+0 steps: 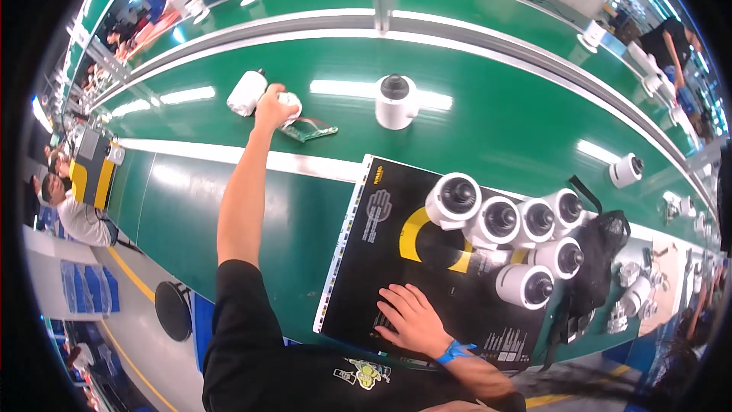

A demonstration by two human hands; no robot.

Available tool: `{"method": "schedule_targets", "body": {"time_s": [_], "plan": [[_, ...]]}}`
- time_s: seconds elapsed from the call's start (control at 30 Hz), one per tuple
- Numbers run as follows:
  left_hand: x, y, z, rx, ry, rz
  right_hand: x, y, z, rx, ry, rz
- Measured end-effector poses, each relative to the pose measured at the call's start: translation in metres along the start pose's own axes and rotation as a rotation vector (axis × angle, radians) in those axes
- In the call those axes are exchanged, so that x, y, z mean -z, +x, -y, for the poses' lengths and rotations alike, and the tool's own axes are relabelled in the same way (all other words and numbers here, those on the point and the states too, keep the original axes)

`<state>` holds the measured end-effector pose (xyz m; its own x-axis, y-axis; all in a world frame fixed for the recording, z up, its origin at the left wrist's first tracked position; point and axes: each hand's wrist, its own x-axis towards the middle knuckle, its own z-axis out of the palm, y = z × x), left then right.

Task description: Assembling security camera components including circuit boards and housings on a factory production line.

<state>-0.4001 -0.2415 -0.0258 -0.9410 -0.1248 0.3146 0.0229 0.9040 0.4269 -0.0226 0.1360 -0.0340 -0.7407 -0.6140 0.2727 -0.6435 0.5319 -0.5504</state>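
Green belt: brightly lit, with long white glare streaks suggesting strip lights overhead
Green bench top: softer, hazier reflection toward the left
Black printed sheet: evenly lit, little glare, large graphics crisp, small print unreadable
White dome cameras: housings near white, dark lenses catching small highlights
Black backpack: folds sink into darkness, detail lost
Metal rails: bowed by fisheye distortion
Far surroundings: small, soft, smeared at the edges, bluish flare upper left
Rim: black vignette around the circle
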Motion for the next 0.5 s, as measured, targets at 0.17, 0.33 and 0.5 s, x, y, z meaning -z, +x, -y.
{"method": "schedule_targets", "body": {"time_s": [0.17,0.33,0.5], "plan": [[0.048,-0.049,-0.063,0.249,-0.664,0.026,0.003,-0.007,-0.002,0.012,-0.017,-0.042],[0.115,-0.118,-0.137,-0.222,-0.773,0.277,0.004,-0.010,-0.004,0.009,-0.001,-0.056],[0.093,-0.200,-0.233,-0.716,-0.441,0.581,0.003,-0.015,-0.008,0.044,0.018,-0.110]]}}
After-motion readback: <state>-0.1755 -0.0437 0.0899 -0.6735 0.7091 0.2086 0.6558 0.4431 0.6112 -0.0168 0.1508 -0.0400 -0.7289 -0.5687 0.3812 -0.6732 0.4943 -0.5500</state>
